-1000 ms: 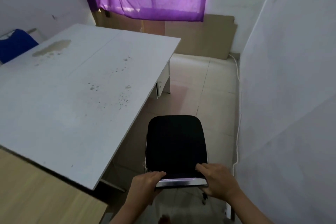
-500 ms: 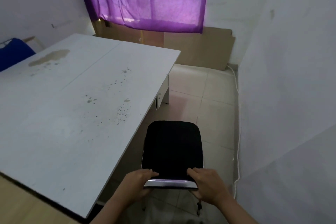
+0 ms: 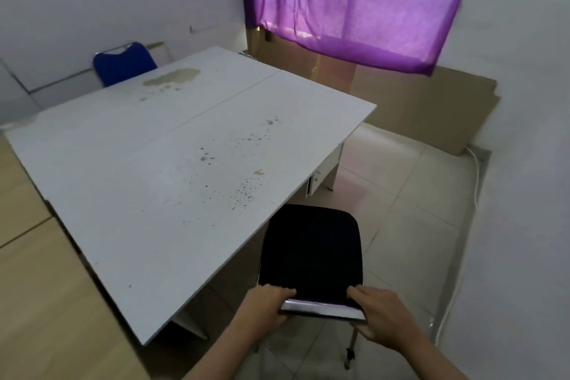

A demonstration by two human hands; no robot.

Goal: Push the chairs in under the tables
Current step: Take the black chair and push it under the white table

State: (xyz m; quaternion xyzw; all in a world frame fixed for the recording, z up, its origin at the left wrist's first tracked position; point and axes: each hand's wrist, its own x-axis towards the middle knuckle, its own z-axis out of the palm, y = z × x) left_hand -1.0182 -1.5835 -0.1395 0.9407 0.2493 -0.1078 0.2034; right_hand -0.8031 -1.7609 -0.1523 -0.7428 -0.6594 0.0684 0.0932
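While both hands' fingers grip black chair (image 3: 311,251) backrest, seat hidden, blue chair (image 3: 123,63) half behind table (image 3: 160,163).

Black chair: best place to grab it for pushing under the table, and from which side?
Grip the top edge of the black chair, on its shiny metal rail, standing behind it. That rail faces the person and spans the chair's width, so the left hand and right hand can hold opposite ends, likely steering it straight toward the white table.
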